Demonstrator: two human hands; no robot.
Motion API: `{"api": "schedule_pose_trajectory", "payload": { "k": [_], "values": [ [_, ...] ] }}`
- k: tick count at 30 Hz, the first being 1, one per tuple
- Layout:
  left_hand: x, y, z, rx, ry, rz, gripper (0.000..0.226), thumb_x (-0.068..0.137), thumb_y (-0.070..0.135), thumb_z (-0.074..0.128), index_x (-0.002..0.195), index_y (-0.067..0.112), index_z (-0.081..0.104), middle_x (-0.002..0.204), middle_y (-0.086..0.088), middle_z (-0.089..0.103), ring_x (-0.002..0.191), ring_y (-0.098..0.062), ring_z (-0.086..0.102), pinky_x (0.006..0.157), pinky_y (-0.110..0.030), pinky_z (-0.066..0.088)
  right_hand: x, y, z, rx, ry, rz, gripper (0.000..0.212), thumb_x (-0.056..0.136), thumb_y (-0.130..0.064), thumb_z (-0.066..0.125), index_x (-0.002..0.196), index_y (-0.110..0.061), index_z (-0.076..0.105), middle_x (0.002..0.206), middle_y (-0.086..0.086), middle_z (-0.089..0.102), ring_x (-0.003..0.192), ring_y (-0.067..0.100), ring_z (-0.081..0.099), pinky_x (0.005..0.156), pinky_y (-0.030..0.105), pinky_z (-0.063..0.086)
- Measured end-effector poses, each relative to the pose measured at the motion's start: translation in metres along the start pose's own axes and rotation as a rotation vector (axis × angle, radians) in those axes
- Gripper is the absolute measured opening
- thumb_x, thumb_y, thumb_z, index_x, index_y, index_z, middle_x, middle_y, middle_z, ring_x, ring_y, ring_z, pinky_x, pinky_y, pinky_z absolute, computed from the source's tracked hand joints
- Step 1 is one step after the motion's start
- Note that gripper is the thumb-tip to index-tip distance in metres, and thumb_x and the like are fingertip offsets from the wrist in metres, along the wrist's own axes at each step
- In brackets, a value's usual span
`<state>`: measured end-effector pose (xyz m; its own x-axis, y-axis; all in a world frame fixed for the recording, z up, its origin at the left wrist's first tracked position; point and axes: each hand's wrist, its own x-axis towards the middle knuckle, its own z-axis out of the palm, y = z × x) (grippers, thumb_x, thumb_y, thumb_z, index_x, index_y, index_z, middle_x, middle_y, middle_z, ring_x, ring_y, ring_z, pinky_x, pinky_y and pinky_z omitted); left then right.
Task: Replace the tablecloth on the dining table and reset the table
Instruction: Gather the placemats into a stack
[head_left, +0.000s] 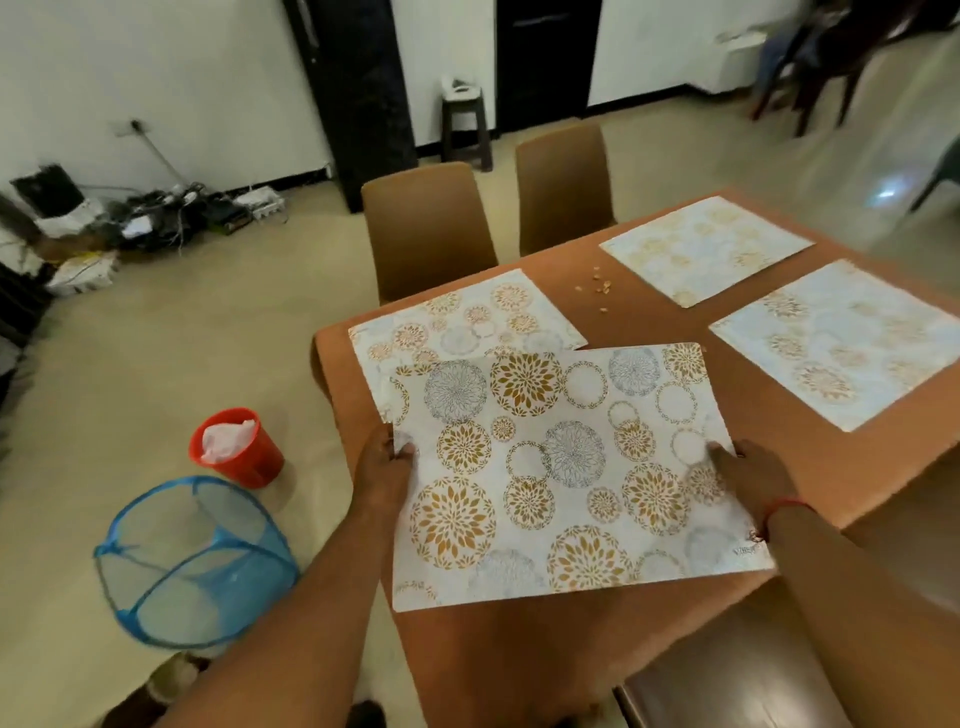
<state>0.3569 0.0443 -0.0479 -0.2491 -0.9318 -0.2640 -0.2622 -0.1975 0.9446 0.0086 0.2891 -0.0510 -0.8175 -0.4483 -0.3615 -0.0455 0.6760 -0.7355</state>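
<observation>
You hold a floral placemat (566, 473) by its two side edges. Your left hand (384, 467) pinches the left edge, thumb on top and fingers curled under. Your right hand (753, 470) grips the right edge the same way, with a red thread (784, 506) round its wrist. The mat sits above the near end of the table, tilted a little, its far edge overlapping a second mat (467, 317) that lies flat at 11 o'clock from it.

The table wears an orange-brown tablecloth (649, 322). Two more mats lie flat on it: one (706, 249) at 1 o'clock, far side, and one (852, 343) at 2 o'clock, near the right edge. They lie apart from each other. A few crumbs (597, 283) are scattered on the cloth between the far mats.

Two brown chairs stand at the far-left side, one (426, 228) behind the second mat, the other (563, 187) to its right. A dark chair (727, 680) sits at 5 o'clock, pushed close to the near edge.

On the floor at 9 o'clock stands a red bin (239, 452) with white rubbish in it, and just nearer you a blue mesh basket (192, 561). A tangle of cables and boxes (156, 213) lies by the wall at 10 o'clock. A small stool (465, 124) stands at 12 o'clock.
</observation>
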Motion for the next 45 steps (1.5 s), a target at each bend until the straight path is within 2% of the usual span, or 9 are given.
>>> {"api": "schedule_pose_trajectory", "payload": {
  "k": [2,5,9,12,16,20,25,34,45],
  "values": [
    [-0.007,0.006,0.001,-0.005,-0.063,0.024,0.027,0.100,0.006,0.053,0.126,0.013,0.059,0.122,-0.003,0.066,0.109,-0.021,0.061,0.103,-0.038,0.047,-0.036,0.006,-0.022,0.065,0.096,-0.005,0.027,0.100,-0.031,0.056,0.103,-0.006,0.066,0.098,0.017,0.069,0.073,0.023,0.058,0.065,0.027,0.046],
    [-0.020,0.010,0.009,-0.067,-0.221,0.003,0.019,0.100,0.012,0.057,0.117,0.018,0.062,0.110,0.002,0.070,0.096,-0.012,0.065,0.088,-0.030,0.052,-0.091,0.027,-0.050,0.128,0.267,0.002,0.021,0.100,-0.030,0.055,0.106,-0.012,0.064,0.103,0.010,0.066,0.086,0.026,0.061,0.079,0.035,0.050],
    [-0.049,0.001,0.041,-0.015,-0.510,-0.089,0.027,0.091,0.022,0.071,0.117,0.019,0.065,0.117,-0.008,0.072,0.100,-0.030,0.071,0.089,-0.053,0.056,-0.175,0.079,-0.091,0.285,0.472,0.102,0.012,0.102,-0.025,0.054,0.108,-0.018,0.062,0.099,0.007,0.066,0.080,0.019,0.061,0.069,0.030,0.045],
    [-0.102,0.004,0.076,0.032,-0.615,-0.083,0.024,0.091,0.012,0.070,0.112,0.018,0.061,0.113,-0.007,0.070,0.098,-0.030,0.070,0.085,-0.052,0.058,-0.236,0.125,-0.125,0.354,0.609,0.204,0.011,0.101,-0.027,0.054,0.108,-0.022,0.061,0.100,0.006,0.066,0.089,0.026,0.062,0.082,0.035,0.046],
    [-0.178,0.018,0.133,0.048,-0.756,-0.007,0.028,0.095,0.007,0.063,0.120,0.017,0.056,0.112,-0.002,0.066,0.097,-0.026,0.068,0.083,-0.047,0.058,-0.308,0.185,-0.172,0.356,0.797,0.244,0.015,0.098,-0.035,0.055,0.104,-0.025,0.064,0.102,0.002,0.068,0.090,0.024,0.063,0.086,0.034,0.048],
    [-0.256,0.023,0.188,0.048,-0.789,0.091,0.032,0.095,0.003,0.061,0.121,0.021,0.055,0.111,0.000,0.066,0.097,-0.025,0.068,0.083,-0.046,0.057,-0.358,0.245,-0.219,0.407,0.896,0.258,0.011,0.100,-0.026,0.056,0.104,-0.021,0.064,0.107,0.011,0.070,0.095,0.029,0.064,0.090,0.042,0.052],
    [-0.372,0.020,0.279,0.066,-0.818,0.178,0.031,0.097,0.002,0.057,0.124,0.016,0.055,0.109,-0.001,0.067,0.098,-0.025,0.066,0.087,-0.048,0.056,-0.413,0.335,-0.302,0.434,0.965,0.289,0.018,0.101,-0.027,0.052,0.107,-0.013,0.062,0.105,0.012,0.065,0.094,0.025,0.057,0.081,0.031,0.040],
    [-0.575,-0.010,0.440,0.139,-0.908,0.225,0.028,0.100,0.010,0.055,0.123,0.024,0.052,0.120,-0.002,0.066,0.099,-0.025,0.067,0.084,-0.052,0.057,-0.496,0.486,-0.468,0.427,1.089,0.347,0.028,0.102,-0.023,0.052,0.121,-0.009,0.066,0.107,0.012,0.069,0.093,0.028,0.061,0.080,0.032,0.043],
    [-0.624,0.004,0.603,0.201,-0.865,0.254,0.022,0.100,0.012,0.055,0.119,0.024,0.052,0.105,0.004,0.066,0.086,-0.019,0.069,0.064,-0.033,0.054,-0.417,0.578,-0.578,0.435,1.098,0.381,0.022,0.101,-0.023,0.052,0.111,-0.010,0.067,0.104,0.013,0.070,0.091,0.031,0.062,0.080,0.034,0.046]
  ]
}}
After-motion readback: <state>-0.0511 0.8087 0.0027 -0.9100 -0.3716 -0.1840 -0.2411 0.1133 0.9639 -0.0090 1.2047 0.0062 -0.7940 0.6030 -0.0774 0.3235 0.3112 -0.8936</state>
